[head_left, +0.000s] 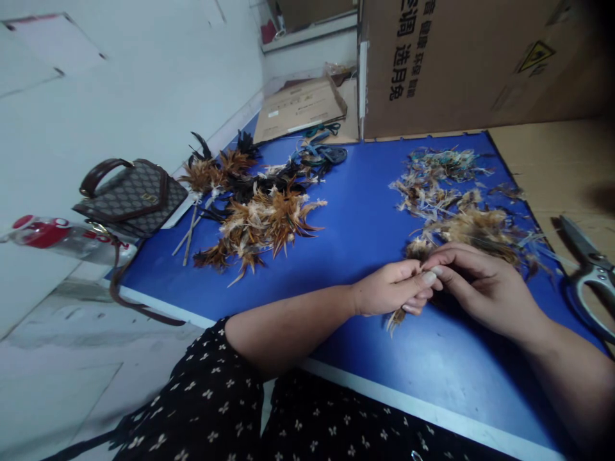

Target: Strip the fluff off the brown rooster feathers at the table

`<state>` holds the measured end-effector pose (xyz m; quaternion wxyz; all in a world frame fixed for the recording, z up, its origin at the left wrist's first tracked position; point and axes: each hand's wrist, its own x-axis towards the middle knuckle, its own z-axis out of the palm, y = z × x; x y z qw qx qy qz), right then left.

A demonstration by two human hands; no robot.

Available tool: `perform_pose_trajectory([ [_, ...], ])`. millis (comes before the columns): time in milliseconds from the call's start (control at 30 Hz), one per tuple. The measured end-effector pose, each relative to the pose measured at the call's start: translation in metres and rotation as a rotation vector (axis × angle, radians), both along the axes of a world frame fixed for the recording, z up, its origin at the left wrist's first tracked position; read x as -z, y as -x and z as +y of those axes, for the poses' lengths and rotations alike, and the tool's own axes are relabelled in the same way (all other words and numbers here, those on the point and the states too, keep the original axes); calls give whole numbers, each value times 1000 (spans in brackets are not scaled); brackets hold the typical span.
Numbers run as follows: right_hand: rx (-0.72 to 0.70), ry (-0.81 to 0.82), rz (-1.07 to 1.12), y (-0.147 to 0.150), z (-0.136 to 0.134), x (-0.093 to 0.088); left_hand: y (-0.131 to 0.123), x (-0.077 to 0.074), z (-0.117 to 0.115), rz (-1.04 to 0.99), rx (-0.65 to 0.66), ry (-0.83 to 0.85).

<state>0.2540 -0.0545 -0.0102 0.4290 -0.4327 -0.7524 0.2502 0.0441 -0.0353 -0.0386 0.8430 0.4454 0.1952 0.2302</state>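
Fingers [412,301] of the left hand [384,289] curl closed around a small feather bundle [396,319], its tips poking out below the fist, over the near part of a blue desk [355,243]. The right hand's [485,291] thumb and forefinger press together at the left thumb; whatever they pinch is too small to tell.

Just behind, a pale brown feather pile [475,224] spreads across the right side, partly blocked from view by the right hand. At left, a patterned handbag [127,195] sits with its flap down, contents hidden, its strap [148,314] trailing over the edge. A clear bottle [62,237] with a red cap is beside it; how full is unclear. A large printed carton [461,70] walls off the back, its inside unseen.

Rust-and-black feathers [269,221] heap near two thin sticks [191,234], cardboard pieces [300,105] lie behind, and scissors [594,272] rest at far right.
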Motion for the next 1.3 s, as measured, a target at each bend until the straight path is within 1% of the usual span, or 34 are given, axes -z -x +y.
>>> perform_pose_trajectory([
  [100,46,-21,-42,1,1,1,0,-2,-1,-19,-40,-14],
  [233,95,-1,-55,-1,0,3,-1,-1,1,-45,-50,10],
  [400,107,75,-39,0,-2,4,-2,-1,0,57,-99,-17],
  [567,99,130,8,-1,-3,7,-2,1,0,61,-151,-18],
  [733,181,115,-2,-2,-4,11,0,2,1,98,-176,-48],
  [867,249,150,-27,-3,-5,13,0,1,1,114,-178,-68],
  [1000,246,193,58,1,-7,12,1,1,2,90,-171,-73],
  [1133,180,230,212,7,-8,7,3,2,2,134,-147,-105],
  [1200,178,204,200,8,-9,5,4,3,1,148,-140,-121],
  [1300,194,134,113,6,-8,6,4,4,1,139,-138,-105],
])
